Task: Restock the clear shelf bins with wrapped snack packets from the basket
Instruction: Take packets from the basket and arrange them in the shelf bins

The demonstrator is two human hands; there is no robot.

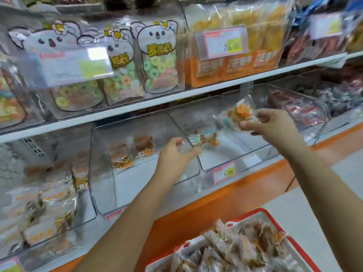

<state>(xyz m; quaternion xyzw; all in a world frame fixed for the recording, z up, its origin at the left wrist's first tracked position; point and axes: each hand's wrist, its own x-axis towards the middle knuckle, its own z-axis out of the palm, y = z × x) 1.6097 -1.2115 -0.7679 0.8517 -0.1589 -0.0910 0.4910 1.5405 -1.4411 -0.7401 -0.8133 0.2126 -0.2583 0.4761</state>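
Pinching a snack packet [238, 112], right hand [269, 126] sits raised; left hand [174, 154] curls, hold unclear.

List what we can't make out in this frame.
Head view only.
Grip of left hand: motion blur and clear wrapper hide whether it pinches the lower packet.
Print on the bin price label: blurred, too small.
Contents of the basket: cut off by bottom edge, count unknown.
Print on the upper packet pinched by right hand: blurred.
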